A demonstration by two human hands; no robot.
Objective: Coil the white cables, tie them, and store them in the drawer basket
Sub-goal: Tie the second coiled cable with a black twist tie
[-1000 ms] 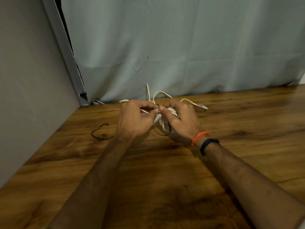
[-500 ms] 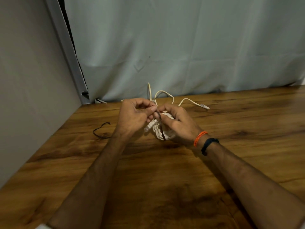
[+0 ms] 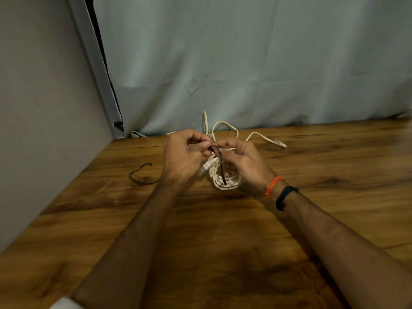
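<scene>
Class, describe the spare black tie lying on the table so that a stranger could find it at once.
Start at the wooden table and look to its left side, near the grey wall. Left of the left hand lies the spare black tie, a thin dark loop flat on the wood. Unlike the black tie at the white cable coil, no hand touches it.

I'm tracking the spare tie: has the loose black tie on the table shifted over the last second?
No. The loose black tie lies at the same spot on the table, left of the left hand.

No writing to read anywhere here, not on the wooden table (image 3: 312, 219), not on the grey curtain (image 3: 245, 63), no label, brand, number or sign.
</scene>
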